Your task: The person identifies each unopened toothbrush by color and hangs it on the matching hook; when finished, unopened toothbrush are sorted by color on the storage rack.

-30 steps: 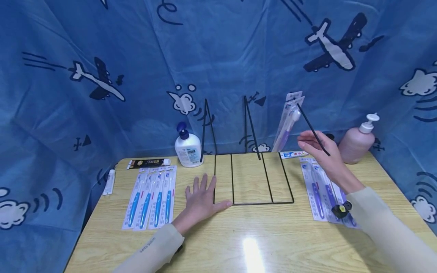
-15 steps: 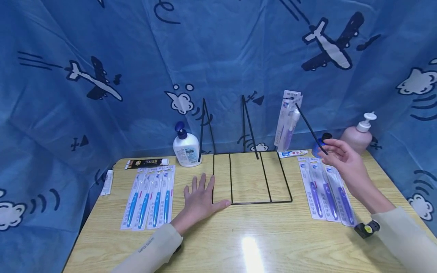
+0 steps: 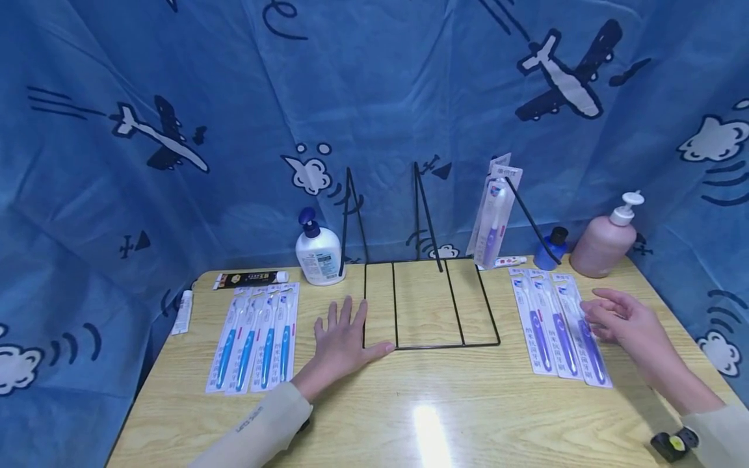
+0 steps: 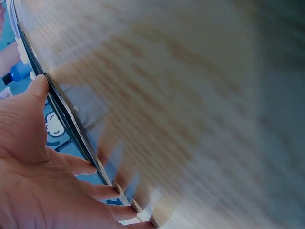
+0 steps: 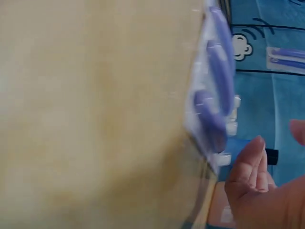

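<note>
Two hands: both over the wooden table [image 3: 468, 416], neither grasping anything.
Left hand [image 3: 342, 341]: flat on the table, fingers spread and straight, thumb tip touching the front left corner of the black wire rack [image 3: 430, 305]; the left wrist view shows the thumb against the wire.
Right hand [image 3: 623, 320]: relaxed, fingers loosely extended, just above the table near its right edge, beside the outermost of the purple toothbrush packs [image 3: 556, 322]; contact cannot be told.
Wire rack: base flat at table centre, three prongs rising toward the back edge.
Hung pack [image 3: 496, 211]: one purple toothbrush pack hangs on the rightmost prong, above the back edge.
Purple toothbrush packs: three flat in a row, right of the rack.
Blue toothbrush packs [image 3: 257, 338]: four flat in a row, left of the left hand.
Back edge, left: white pump bottle [image 3: 318, 250], black tube [image 3: 251, 279].
Back right corner: pink pump bottle [image 3: 603, 240], small blue bottle [image 3: 550, 250].
Left edge: white tube [image 3: 183, 312].
</note>
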`<state>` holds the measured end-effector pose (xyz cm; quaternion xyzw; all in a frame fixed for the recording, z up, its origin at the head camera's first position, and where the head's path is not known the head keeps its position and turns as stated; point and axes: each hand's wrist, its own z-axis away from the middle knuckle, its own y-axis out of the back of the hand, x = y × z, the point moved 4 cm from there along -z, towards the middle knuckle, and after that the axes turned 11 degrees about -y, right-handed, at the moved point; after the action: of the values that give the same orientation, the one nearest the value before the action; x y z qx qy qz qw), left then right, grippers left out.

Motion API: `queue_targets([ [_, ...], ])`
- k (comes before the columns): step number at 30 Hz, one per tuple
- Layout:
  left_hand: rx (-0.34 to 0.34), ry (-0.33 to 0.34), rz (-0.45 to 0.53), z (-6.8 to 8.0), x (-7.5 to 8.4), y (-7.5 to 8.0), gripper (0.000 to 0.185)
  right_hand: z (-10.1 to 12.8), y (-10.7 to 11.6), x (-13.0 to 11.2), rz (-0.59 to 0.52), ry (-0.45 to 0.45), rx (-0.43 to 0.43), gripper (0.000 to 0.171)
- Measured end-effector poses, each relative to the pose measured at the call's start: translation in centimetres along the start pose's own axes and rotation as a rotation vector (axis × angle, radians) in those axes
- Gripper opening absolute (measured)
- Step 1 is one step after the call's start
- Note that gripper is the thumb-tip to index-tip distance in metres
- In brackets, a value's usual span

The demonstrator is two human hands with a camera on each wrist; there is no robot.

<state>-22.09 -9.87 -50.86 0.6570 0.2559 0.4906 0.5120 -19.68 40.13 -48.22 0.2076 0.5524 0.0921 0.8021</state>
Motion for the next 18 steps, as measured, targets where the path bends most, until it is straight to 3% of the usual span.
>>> queue_targets([
  [9,-0.004,0.005,-0.001,-0.1,0.0,0.0,0.11,-0.1,0.6,2.6,0.137,-0.188,-0.115,0.092],
  [18,-0.01,0.013,0.013,-0.1,0.0,0.0,0.11,-0.4,1.1,3.3,0.234,-0.226,-0.12,0.076],
])
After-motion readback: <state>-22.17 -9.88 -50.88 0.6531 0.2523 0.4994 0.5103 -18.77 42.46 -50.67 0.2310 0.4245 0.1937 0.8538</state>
